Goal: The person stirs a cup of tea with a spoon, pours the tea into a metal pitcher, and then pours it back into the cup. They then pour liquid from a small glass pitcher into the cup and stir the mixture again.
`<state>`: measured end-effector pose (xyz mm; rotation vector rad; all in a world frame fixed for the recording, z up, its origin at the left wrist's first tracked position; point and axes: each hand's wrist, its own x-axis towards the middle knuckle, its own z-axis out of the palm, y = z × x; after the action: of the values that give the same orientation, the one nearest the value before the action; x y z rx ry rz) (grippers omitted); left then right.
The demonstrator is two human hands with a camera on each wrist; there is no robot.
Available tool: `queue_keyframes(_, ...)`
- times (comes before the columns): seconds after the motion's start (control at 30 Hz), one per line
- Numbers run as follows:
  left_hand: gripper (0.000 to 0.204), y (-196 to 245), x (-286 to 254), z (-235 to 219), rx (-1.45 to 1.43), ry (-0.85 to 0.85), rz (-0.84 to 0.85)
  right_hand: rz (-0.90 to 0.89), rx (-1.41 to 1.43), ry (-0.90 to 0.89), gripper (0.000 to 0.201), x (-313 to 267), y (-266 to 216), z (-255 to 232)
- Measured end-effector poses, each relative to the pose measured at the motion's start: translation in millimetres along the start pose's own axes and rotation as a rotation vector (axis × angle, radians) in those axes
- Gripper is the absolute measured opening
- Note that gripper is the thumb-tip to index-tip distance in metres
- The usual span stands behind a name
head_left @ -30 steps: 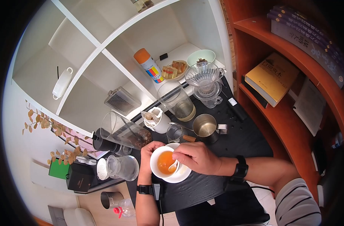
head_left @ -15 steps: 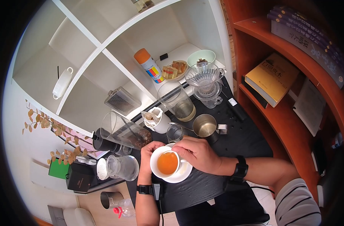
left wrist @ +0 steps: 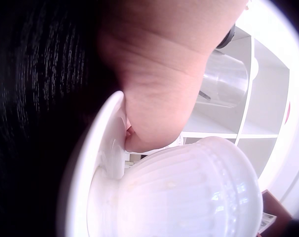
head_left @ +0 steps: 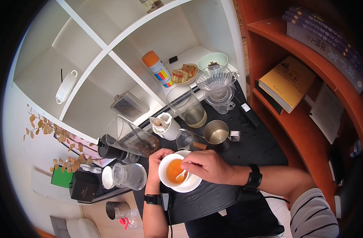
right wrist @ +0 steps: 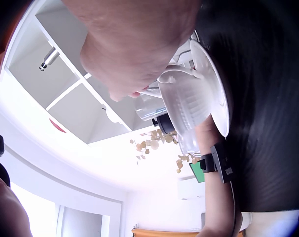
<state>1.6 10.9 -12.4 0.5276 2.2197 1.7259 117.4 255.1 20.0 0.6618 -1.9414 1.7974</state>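
Observation:
A white cup (head_left: 163, 172) of orange-brown liquid stands on a white saucer (head_left: 196, 183) in the head view. My left hand (head_left: 158, 160) holds the saucer at its left side, thumb near the cup; the left wrist view shows the hand (left wrist: 157, 94) at the saucer's edge (left wrist: 85, 163), beside the ribbed cup (left wrist: 189, 192). My right hand (head_left: 209, 166) pinches the handle of a small white spoon (head_left: 181, 175), whose bowl is in the liquid. In the right wrist view the right hand (right wrist: 134, 44) is over the rim of the cup (right wrist: 186, 98), fingertips partly hidden.
Beyond the hands on the black table (head_left: 213, 198) are a metal pot (head_left: 216, 133), a small glass pitcher (head_left: 185, 139), a white mug (head_left: 168, 129) and a glass dripper (head_left: 216, 81). A glass jar (head_left: 130, 176) stands left. Shelves rise behind and right.
My right hand has moved the spoon around in the cup; its bowl, out of sight half a second ago, shows again. The left hand and saucer have stayed in place.

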Motion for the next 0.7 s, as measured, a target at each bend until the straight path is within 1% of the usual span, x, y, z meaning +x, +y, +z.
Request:
queue_keyframes(0.33,0.017,1.1,0.2,-0.5,0.022,-0.009,0.02,-0.018,0.006,0.001,0.012,0.4,3.0,1.6)
queue_keyframes(0.43,0.018,2.9,-0.9,0.1,0.006,-0.012,0.001,0.015,0.027,-0.034,0.013,0.2,3.2,2.1)
queue_keyframes(0.53,0.017,1.2,-0.4,-0.2,-0.007,-0.02,0.017,0.039,0.078,-0.024,0.015,0.5,4.7,4.1)
queue_keyframes(0.6,0.017,1.1,-0.3,0.0,-0.016,-0.018,0.011,0.099,0.116,-0.016,0.016,0.3,4.0,3.5)
queue_keyframes(0.7,0.017,2.8,-0.1,0.9,-0.025,-0.019,0.001,0.085,0.067,-0.007,0.018,4.3,1.0,0.8)
